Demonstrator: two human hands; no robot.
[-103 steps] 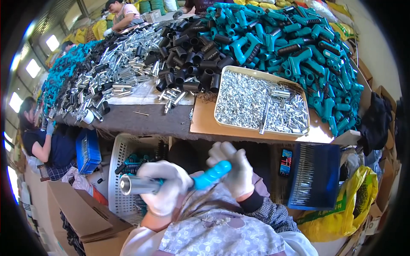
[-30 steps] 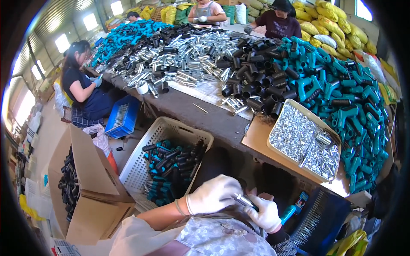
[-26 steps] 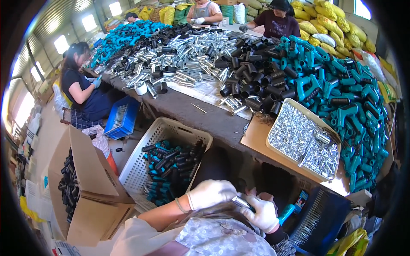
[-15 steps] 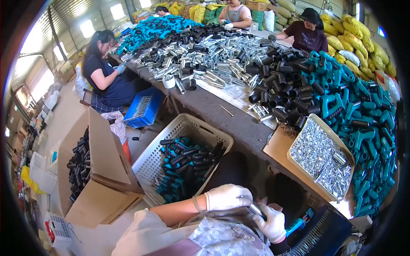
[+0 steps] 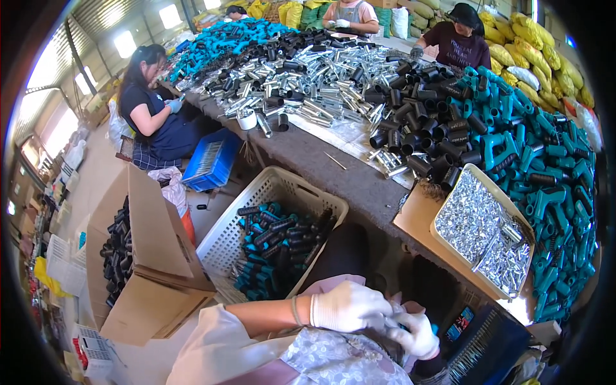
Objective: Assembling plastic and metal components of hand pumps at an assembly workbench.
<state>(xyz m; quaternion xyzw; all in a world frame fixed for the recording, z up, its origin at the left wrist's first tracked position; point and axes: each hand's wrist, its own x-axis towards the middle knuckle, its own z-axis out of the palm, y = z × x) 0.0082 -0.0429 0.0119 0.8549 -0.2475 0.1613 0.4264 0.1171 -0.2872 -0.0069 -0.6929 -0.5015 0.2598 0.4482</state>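
My left hand (image 5: pixel 353 307), in a white knit glove, is over my lap with its fingers curled inward. Close against it is my gloved right hand (image 5: pixel 417 333), also closed. The fingertips of both meet around something small and greyish, mostly covered by the gloves and too blurred to name. A bit of teal shows past the right hand's outer edge; I cannot tell whether it is held. Left of my knee stands a beige perforated basket (image 5: pixel 340 204) with teal and black plastic handles (image 5: pixel 276 240) in it.
A long table (image 5: pixel 321 160) bears heaped metal tubes (image 5: pixel 314 77), black sleeves (image 5: pixel 436 128) and teal housings (image 5: pixel 552 218). A tray (image 5: pixel 438 226) of small metal parts sits at its right edge. Left are a cardboard box (image 5: pixel 160 237) and blue crate (image 5: pixel 208 173). Several people work around the table.
My hands have come closer together, and the metal tube seen between them before is now mostly hidden. Across the table, the person in the dark shirt has shifted slightly.
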